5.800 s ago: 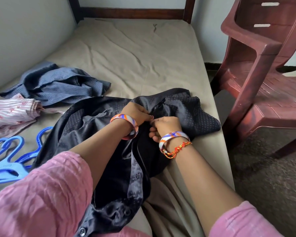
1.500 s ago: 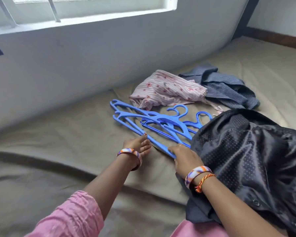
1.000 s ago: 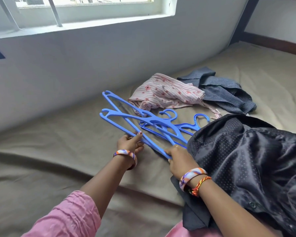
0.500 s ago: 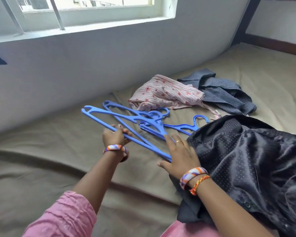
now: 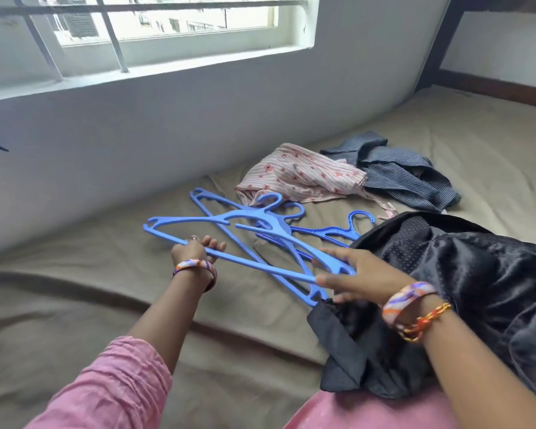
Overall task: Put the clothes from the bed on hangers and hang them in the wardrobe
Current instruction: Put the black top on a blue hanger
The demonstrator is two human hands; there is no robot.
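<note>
While no garment is on a hanger yet, the left hand (image 5: 195, 250) has its grip curled round one hanger (image 5: 229, 239), lifted off the bed (image 5: 74, 298); the right hand (image 5: 358, 274), fingers spread wide, steadies its end; three garments wait.

Window (image 5: 167, 13) occupies the upper left of the frame, fitted with grey metal bars (image 5: 112, 32); buildings are visible through the glass. A pale sill (image 5: 143, 69) runs beneath it. Light grey wall (image 5: 198, 125) spans the centre. Dark wooden post (image 5: 437, 41) stands at upper right, with a brown wooden rail (image 5: 493, 88) running off to the right edge.
</note>
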